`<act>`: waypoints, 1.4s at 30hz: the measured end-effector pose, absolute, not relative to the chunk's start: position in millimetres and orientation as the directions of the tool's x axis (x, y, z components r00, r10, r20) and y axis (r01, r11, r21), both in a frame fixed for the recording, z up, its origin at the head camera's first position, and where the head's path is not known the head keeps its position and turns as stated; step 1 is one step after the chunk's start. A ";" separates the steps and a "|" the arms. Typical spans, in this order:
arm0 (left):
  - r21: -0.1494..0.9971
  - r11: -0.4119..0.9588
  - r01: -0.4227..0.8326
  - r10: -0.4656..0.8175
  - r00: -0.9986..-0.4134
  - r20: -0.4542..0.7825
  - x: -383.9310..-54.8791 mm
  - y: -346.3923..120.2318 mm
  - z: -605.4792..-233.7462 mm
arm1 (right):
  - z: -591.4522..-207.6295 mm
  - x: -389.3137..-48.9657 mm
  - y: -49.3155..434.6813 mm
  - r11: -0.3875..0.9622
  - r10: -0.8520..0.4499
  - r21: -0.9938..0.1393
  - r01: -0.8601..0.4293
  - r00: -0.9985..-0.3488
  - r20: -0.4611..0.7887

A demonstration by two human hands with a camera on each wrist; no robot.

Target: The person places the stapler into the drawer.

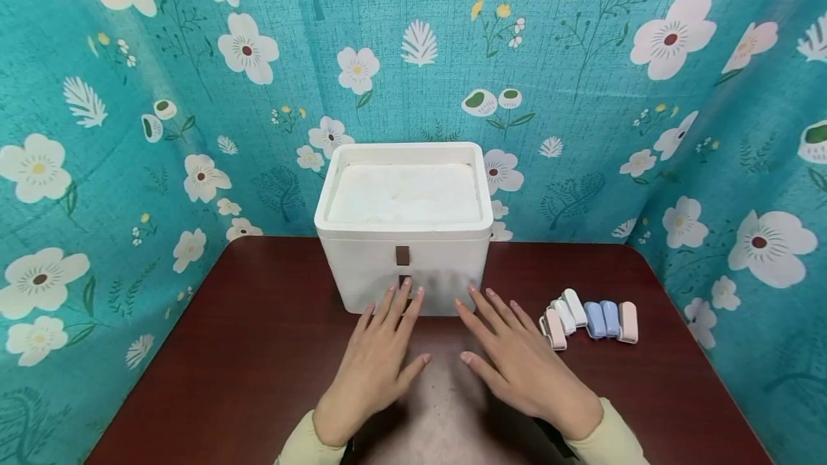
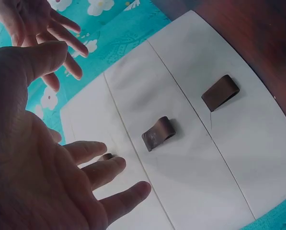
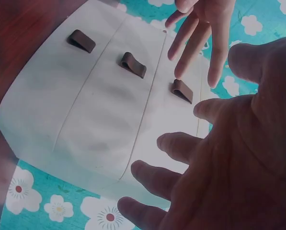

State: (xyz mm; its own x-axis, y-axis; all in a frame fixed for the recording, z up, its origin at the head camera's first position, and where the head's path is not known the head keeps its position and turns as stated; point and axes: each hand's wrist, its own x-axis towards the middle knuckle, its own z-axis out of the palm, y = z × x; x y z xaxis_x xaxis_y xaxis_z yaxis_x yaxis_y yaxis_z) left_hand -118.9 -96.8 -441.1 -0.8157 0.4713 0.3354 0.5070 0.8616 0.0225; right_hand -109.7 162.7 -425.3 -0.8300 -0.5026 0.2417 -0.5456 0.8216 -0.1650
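Observation:
A white drawer box (image 1: 362, 271) stands on the table, its front divided by thin seams into three drawers. Each drawer has a brown pull tab, the middle one (image 2: 158, 134) plain in the left wrist view. My left hand (image 1: 377, 357) reaches over the table before the box, fingers straight and spread, its fingertips overlapping the lower tabs in the head view. To its right, my right hand (image 1: 526, 364) is spread likewise, fingertips near the box's lower right front. Both palms (image 3: 238, 163) face the drawers and hold nothing.
Several small plastic clips in white, blue (image 1: 602, 319) and pink (image 1: 627, 322) lie on the dark red-brown table (image 1: 258, 357), right of the box. A recessed lid (image 1: 407, 192) tops the box. Teal flowered cloth (image 1: 413, 41) hangs behind and at both sides.

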 end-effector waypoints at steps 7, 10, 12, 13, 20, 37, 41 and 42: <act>0.034 0.869 0.493 0.451 -0.820 0.352 -119.7 -98.8 -438.9 | -421.2 -112.2 158.4 0.815 -0.512 -0.171 -0.553 -0.827 0.233; 0.037 0.869 0.493 0.445 -0.814 0.374 -120.1 -99.2 -438.1 | -419.2 -113.7 156.9 0.813 -0.512 -0.182 -0.552 -0.828 0.227; 0.039 0.869 0.493 0.441 -0.808 0.390 -120.4 -99.3 -437.6 | -417.8 -114.6 156.0 0.814 -0.509 -0.190 -0.550 -0.831 0.224; 0.043 0.868 0.495 0.439 -0.805 0.400 -120.7 -99.4 -437.4 | -417.1 -115.1 155.7 0.813 -0.508 -0.194 -0.549 -0.832 0.223; 0.082 0.847 0.525 0.437 -0.775 0.456 -123.3 -101.3 -437.3 | -409.7 -117.8 153.5 0.806 -0.500 -0.219 -0.549 -0.831 0.243; 0.163 0.801 0.575 0.412 -0.729 0.546 -129.4 -112.1 -431.7 | -401.6 -127.9 138.4 0.766 -0.516 -0.215 -0.606 -0.779 0.356; 0.190 0.796 0.575 0.401 -0.736 0.546 -129.8 -116.7 -429.0 | -400.7 -131.2 133.5 0.758 -0.515 -0.219 -0.614 -0.770 0.378; 0.198 0.797 0.571 0.394 -0.739 0.546 -129.7 -118.0 -428.1 | -400.3 -131.8 132.2 0.754 -0.517 -0.220 -0.618 -0.766 0.381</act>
